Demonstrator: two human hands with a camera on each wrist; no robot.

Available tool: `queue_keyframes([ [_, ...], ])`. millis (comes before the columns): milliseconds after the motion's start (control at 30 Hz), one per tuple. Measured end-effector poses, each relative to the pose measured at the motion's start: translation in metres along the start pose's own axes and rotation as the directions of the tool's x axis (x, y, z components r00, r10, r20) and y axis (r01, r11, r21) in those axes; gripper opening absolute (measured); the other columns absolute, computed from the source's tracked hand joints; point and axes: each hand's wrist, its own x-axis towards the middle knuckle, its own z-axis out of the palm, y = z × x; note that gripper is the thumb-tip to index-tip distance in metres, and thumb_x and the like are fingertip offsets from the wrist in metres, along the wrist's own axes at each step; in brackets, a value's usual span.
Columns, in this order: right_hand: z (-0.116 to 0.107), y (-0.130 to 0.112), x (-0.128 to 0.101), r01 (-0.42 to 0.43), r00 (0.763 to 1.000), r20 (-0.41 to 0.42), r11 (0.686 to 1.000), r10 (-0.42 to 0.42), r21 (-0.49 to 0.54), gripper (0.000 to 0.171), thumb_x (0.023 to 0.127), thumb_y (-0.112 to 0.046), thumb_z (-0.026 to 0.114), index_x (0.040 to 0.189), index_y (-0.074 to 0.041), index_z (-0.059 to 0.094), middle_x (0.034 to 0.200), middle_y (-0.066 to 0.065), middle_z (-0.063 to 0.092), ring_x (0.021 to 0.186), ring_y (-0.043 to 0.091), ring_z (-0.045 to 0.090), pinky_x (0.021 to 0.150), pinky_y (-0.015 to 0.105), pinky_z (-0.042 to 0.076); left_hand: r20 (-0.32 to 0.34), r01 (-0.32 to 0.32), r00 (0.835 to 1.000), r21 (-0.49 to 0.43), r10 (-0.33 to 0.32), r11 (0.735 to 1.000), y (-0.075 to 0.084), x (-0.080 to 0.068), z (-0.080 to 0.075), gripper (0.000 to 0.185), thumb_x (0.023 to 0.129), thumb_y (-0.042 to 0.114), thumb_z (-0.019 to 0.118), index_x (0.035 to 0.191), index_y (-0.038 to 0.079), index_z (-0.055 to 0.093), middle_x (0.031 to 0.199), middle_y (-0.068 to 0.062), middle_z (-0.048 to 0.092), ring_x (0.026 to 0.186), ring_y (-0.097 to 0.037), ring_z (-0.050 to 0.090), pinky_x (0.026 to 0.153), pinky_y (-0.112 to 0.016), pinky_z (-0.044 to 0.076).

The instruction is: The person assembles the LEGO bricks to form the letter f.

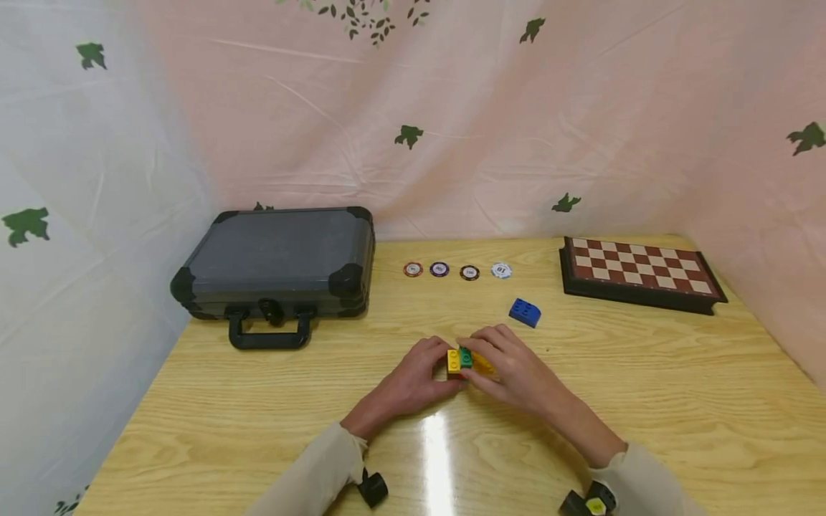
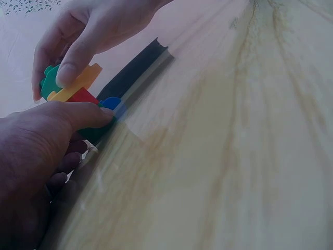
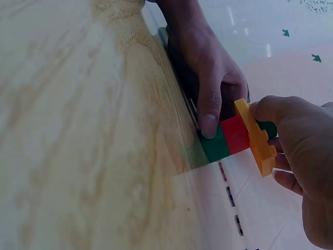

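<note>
Nearest, left hand (image 1: 413,380) and right hand (image 1: 513,369) meet mid-table (image 1: 645,401), fingers curled around brick stack (image 1: 463,360), left steadying base, right pinching yellow plate (image 3: 256,136) on top (likely for pressing down). Red brick (image 3: 235,134) shows only in wrist views; stack's underside hidden by fingers. Beyond: loose blue brick (image 1: 525,312), four chips (image 1: 439,269) with markings unreadable, closed case (image 1: 277,261), chessboard (image 1: 639,271).

Small stack of toy bricks (image 1: 466,360), green and red under a yellow plate, at mid-table.
</note>
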Motion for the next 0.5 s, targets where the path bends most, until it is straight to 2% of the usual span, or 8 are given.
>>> queue_keyframes([
  [267,-0.0015,-0.0020,0.0009,-0.038,0.999,0.021,0.999,0.039,-0.016,0.043,0.094,-0.026,0.079,0.128,-0.002,0.068,0.118,0.005,0.065,0.107,0.020,0.056,0.086,0.039,0.054,-0.004,-0.003,1.000,-0.001,0.003,1.000,-0.0005,0.0011,-0.0008,0.028,0.092,0.024,0.080,0.115,0.012,0.070,0.106,0.002,0.061,0.098,-0.016,0.053,0.088,-0.033,0.047],
  [400,-0.0044,-0.0034,-0.0005,-0.092,0.995,0.041,0.996,0.092,-0.019,0.047,0.097,-0.033,0.074,0.133,-0.003,0.064,0.121,0.006,0.065,0.109,0.020,0.057,0.088,0.041,0.054,0.010,0.021,1.000,-0.010,-0.021,1.000,0.0001,0.0009,-0.0011,0.029,0.093,0.026,0.080,0.116,0.013,0.070,0.109,0.002,0.061,0.101,-0.016,0.054,0.089,-0.034,0.047],
  [500,-0.0080,-0.0033,-0.0024,-0.133,0.989,0.060,0.991,0.133,-0.001,0.047,0.098,-0.031,0.073,0.135,-0.005,0.063,0.123,0.006,0.065,0.112,0.019,0.056,0.090,0.043,0.054,0.025,0.046,0.999,-0.019,-0.046,0.999,0.0004,0.0002,-0.0012,0.030,0.093,0.028,0.080,0.118,0.012,0.070,0.111,0.001,0.061,0.103,-0.016,0.054,0.091,-0.035,0.047],
])
